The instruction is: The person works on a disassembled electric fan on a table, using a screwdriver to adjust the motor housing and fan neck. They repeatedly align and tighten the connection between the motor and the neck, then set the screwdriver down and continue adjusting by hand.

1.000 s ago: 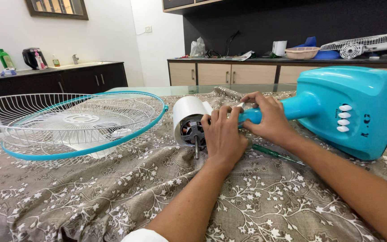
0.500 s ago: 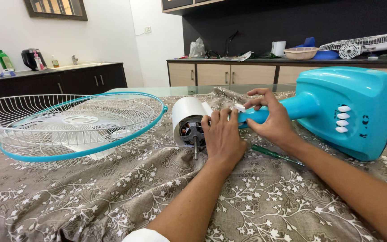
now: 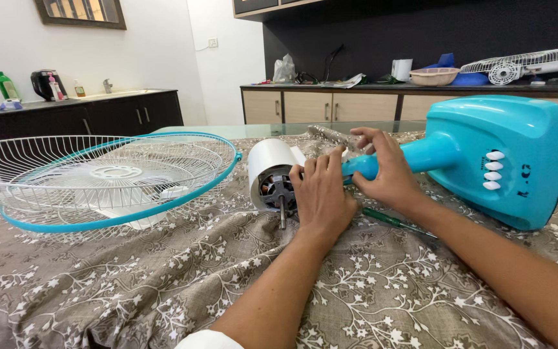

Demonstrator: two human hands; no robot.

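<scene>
At nine o'clock from my hands I see the fan guard (image 3: 108, 178), a white wire cage with a turquoise rim, lying flat on the floral tablecloth (image 3: 163, 284) with pale blades showing through it. Moving toward the centre, the fan motor (image 3: 272, 178) lies on its side, its white housing pointing to eleven o'clock and its bare shaft pointing to six o'clock, down at the cloth. My left hand (image 3: 321, 194) rests just at three o'clock of the motor, fingers curled and pressed against its open face, closed around that end, though I cannot tell exactly what the fingertips pinch. My right hand (image 3: 389, 171) sits just beside it at two o'clock, wrapped around the turquoise neck (image 3: 421, 155) of the fan base. A green-handled screwdriver (image 3: 392, 221) lies on the cloth under my right wrist, at five o'clock from the hands. Farthest at three o'clock lies the turquoise fan base (image 3: 505, 155), tipped over, its white buttons facing me.
</scene>
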